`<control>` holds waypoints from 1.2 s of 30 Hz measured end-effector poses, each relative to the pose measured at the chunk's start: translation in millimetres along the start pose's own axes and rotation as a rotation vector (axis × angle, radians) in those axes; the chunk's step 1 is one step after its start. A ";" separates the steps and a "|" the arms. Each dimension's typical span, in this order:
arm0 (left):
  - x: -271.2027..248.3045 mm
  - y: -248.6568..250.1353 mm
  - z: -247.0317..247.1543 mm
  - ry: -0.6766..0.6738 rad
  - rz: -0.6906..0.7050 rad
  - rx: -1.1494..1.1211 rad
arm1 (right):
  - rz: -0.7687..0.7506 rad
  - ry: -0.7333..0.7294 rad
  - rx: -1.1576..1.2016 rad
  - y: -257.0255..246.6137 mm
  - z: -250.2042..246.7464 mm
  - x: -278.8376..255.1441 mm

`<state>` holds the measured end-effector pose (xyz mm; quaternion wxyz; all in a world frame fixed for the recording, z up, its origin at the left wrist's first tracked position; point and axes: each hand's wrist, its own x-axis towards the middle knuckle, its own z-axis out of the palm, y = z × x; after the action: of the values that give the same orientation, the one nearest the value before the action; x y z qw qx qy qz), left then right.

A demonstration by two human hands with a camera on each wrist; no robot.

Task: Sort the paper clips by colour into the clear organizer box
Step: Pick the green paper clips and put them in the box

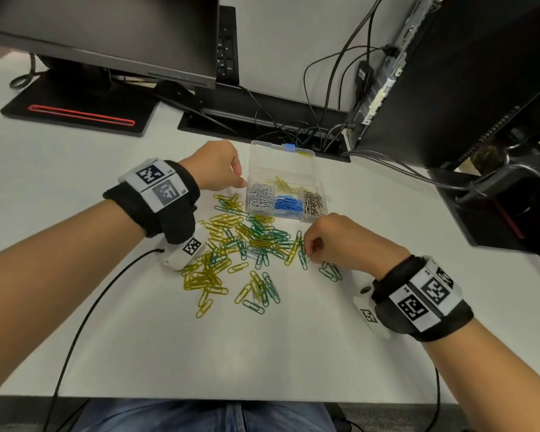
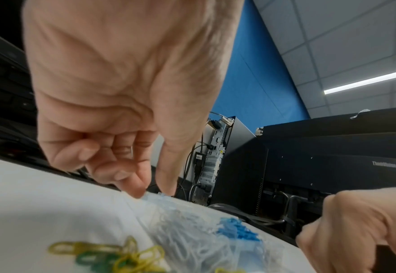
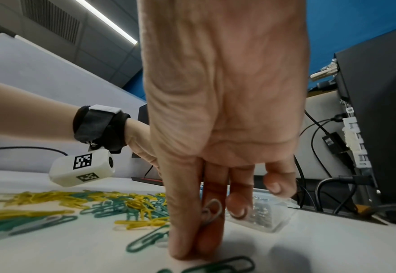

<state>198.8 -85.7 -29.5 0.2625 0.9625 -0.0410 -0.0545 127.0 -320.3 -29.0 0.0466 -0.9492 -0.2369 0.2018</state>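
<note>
Your right hand [image 1: 340, 241] pinched clips at the pile's edge; your left hand [image 1: 219, 165] touched the box.
Thin plastic-coated wire paper clips [image 1: 231, 244], yellow and green, lay tangled on the white worktop [image 1: 106, 338]: light, springy, likely to hook together, so best lifted by one loop end. Right thumb and fingers gripped a pale grey clip [image 3: 212, 210]. Left fingers [image 2: 131, 186], loosely curled, held nothing. The clear plastic organizer box [image 1: 319, 183] held white, blue and metal clips apart in front, yellow behind.

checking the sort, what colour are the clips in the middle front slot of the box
Blue clips, clearest in the head view.
</note>
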 end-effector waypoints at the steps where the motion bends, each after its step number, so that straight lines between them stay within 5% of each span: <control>1: -1.0 -1.3 1.2 -0.013 -0.009 -0.013 | -0.009 -0.001 -0.009 -0.7 0.1 0.4; 14: 19.9 -3.5 9.0 -0.314 -0.057 -0.053 | -0.045 0.038 0.014 -0.5 -0.3 7.4; 19: 26.3 -11.0 6.1 -0.429 -0.111 -0.068 | -0.050 0.153 0.270 -1.9 -15.6 15.5; 25: 30.2 -9.3 10.1 -0.424 -0.119 -0.032 | -0.138 0.312 0.414 -23.4 -41.0 55.7; 36: 31.5 -7.9 7.9 -0.482 -0.138 -0.091 | -0.029 0.404 0.492 -25.9 -46.3 89.6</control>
<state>229.4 -86.2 -42.9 0.2838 0.9095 -0.0343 -0.3018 206.9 -255.1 -14.2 0.3237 -0.9269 -0.1805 0.0595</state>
